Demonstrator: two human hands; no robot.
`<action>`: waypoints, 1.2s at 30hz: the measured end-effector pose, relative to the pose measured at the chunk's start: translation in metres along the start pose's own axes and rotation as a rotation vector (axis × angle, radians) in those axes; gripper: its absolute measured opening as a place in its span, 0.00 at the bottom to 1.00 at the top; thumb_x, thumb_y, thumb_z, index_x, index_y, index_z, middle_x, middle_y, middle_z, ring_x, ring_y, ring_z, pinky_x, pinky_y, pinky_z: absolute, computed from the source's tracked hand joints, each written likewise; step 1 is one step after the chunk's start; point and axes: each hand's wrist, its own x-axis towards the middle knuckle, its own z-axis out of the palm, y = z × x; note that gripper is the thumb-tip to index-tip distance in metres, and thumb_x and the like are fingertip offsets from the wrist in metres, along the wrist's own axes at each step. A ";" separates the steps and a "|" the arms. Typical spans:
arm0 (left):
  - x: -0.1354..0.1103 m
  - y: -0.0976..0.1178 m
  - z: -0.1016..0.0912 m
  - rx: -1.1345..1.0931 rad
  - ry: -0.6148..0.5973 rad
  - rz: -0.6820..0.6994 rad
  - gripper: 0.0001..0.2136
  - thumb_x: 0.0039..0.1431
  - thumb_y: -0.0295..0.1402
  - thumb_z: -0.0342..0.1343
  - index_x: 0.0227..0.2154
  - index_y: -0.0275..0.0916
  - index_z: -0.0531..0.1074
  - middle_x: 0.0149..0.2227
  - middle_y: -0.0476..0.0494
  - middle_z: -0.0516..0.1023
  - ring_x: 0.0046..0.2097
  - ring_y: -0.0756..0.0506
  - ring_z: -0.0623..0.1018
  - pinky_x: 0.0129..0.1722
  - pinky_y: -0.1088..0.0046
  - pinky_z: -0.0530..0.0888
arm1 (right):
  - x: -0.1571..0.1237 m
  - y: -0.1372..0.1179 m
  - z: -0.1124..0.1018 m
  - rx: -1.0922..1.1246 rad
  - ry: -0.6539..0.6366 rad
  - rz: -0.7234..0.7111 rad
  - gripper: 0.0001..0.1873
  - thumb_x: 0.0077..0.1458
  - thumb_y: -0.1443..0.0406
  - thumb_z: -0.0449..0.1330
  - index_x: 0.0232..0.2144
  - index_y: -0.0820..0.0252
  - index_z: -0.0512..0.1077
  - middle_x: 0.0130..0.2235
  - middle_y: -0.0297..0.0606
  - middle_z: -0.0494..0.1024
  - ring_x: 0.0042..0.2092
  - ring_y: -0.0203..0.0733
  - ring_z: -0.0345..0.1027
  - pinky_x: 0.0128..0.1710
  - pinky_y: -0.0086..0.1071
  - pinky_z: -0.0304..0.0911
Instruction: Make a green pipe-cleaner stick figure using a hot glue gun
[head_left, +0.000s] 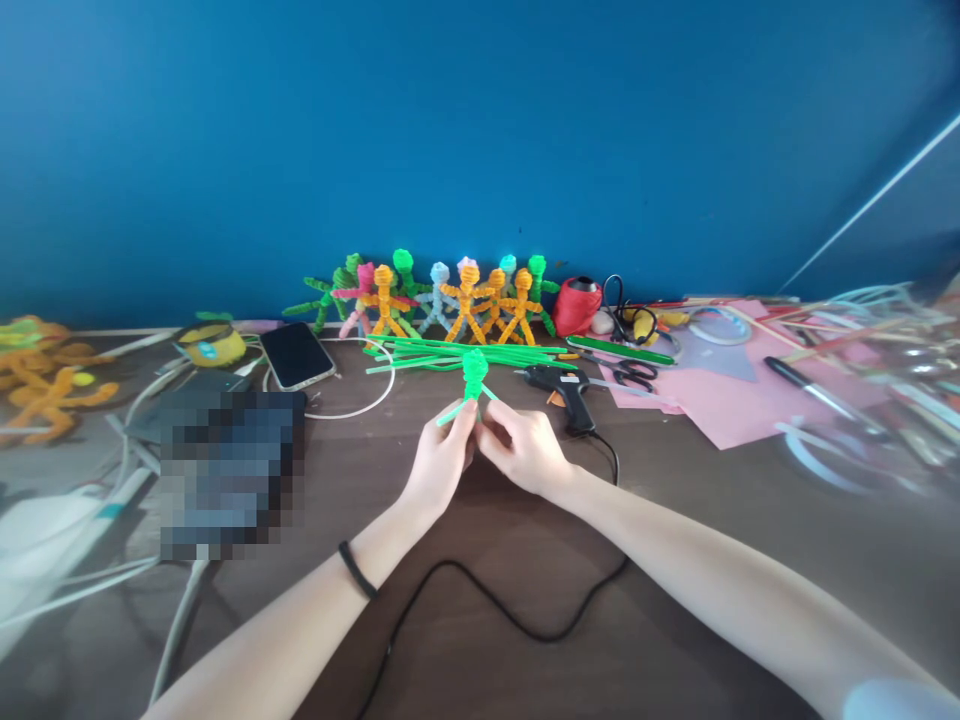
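Both hands meet over the middle of the brown table and pinch a green pipe-cleaner figure (474, 376) with a coiled head and thin stems sticking out. My left hand (441, 464) grips its lower left stem, fingers closed. My right hand (522, 447) pinches it from the right, fingers curled. A black band circles my left wrist. Just behind the figure lies a bundle of green pipe cleaners (450, 353).
A row of several pipe-cleaner figures (450, 298) stands against the blue wall. A black glue gun (564, 388) with its cable lies right of my hands, a phone (297, 355) to the left. Scissors (634, 375), pink paper (720, 400) and clutter fill the right side.
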 end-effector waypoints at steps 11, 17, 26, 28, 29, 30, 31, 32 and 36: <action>0.001 0.003 -0.001 0.096 -0.027 0.028 0.17 0.56 0.43 0.49 0.19 0.38 0.57 0.13 0.57 0.54 0.16 0.56 0.55 0.16 0.79 0.50 | 0.003 0.000 -0.001 0.261 -0.082 0.169 0.13 0.54 0.62 0.49 0.20 0.57 0.52 0.17 0.27 0.58 0.19 0.30 0.49 0.20 0.25 0.46; -0.002 0.005 -0.001 0.098 -0.024 0.034 0.17 0.57 0.43 0.48 0.18 0.39 0.58 0.13 0.55 0.55 0.17 0.55 0.57 0.17 0.77 0.53 | 0.003 0.000 -0.001 0.303 -0.071 0.197 0.15 0.55 0.61 0.48 0.19 0.58 0.51 0.17 0.26 0.54 0.20 0.29 0.47 0.20 0.25 0.45; -0.002 0.002 -0.004 0.112 -0.064 0.087 0.14 0.58 0.39 0.47 0.19 0.39 0.60 0.16 0.54 0.59 0.19 0.53 0.58 0.19 0.77 0.56 | 0.003 0.004 0.002 0.420 -0.067 0.280 0.16 0.56 0.60 0.48 0.19 0.59 0.54 0.18 0.27 0.55 0.22 0.30 0.48 0.22 0.25 0.47; -0.001 0.000 -0.005 0.153 -0.062 0.109 0.15 0.58 0.39 0.46 0.19 0.39 0.60 0.17 0.53 0.59 0.20 0.53 0.58 0.20 0.77 0.57 | 0.003 0.004 0.002 0.436 -0.067 0.293 0.17 0.56 0.59 0.49 0.18 0.59 0.53 0.18 0.27 0.54 0.22 0.30 0.48 0.22 0.26 0.46; -0.001 -0.001 -0.006 0.177 -0.063 0.117 0.15 0.59 0.39 0.45 0.19 0.39 0.59 0.17 0.53 0.58 0.20 0.53 0.58 0.20 0.77 0.57 | 0.003 0.004 0.001 0.445 -0.069 0.299 0.17 0.56 0.59 0.49 0.18 0.59 0.53 0.18 0.26 0.54 0.21 0.29 0.48 0.22 0.26 0.45; -0.001 -0.002 -0.006 0.198 -0.065 0.121 0.15 0.59 0.39 0.44 0.19 0.39 0.59 0.17 0.53 0.58 0.20 0.53 0.58 0.20 0.77 0.58 | 0.003 0.003 0.001 0.454 -0.069 0.304 0.18 0.56 0.59 0.49 0.18 0.59 0.54 0.18 0.26 0.54 0.21 0.29 0.48 0.22 0.26 0.45; 0.000 -0.003 -0.007 0.214 -0.067 0.122 0.15 0.59 0.39 0.44 0.19 0.39 0.59 0.18 0.53 0.58 0.21 0.53 0.59 0.20 0.78 0.58 | 0.003 0.003 0.001 0.464 -0.069 0.309 0.18 0.56 0.58 0.49 0.18 0.59 0.54 0.18 0.27 0.54 0.21 0.30 0.48 0.22 0.26 0.45; 0.000 -0.004 -0.008 0.221 -0.067 0.121 0.15 0.59 0.40 0.44 0.19 0.39 0.59 0.18 0.53 0.58 0.21 0.53 0.59 0.20 0.78 0.58 | 0.003 0.003 0.001 0.475 -0.069 0.312 0.18 0.56 0.58 0.49 0.18 0.59 0.55 0.18 0.27 0.55 0.22 0.30 0.48 0.22 0.26 0.46; 0.001 -0.007 -0.008 0.201 -0.048 0.109 0.16 0.58 0.42 0.46 0.19 0.39 0.60 0.19 0.53 0.59 0.21 0.53 0.58 0.19 0.78 0.56 | 0.004 0.004 0.003 0.526 -0.070 0.332 0.18 0.56 0.57 0.49 0.19 0.59 0.56 0.19 0.27 0.56 0.22 0.30 0.49 0.22 0.26 0.47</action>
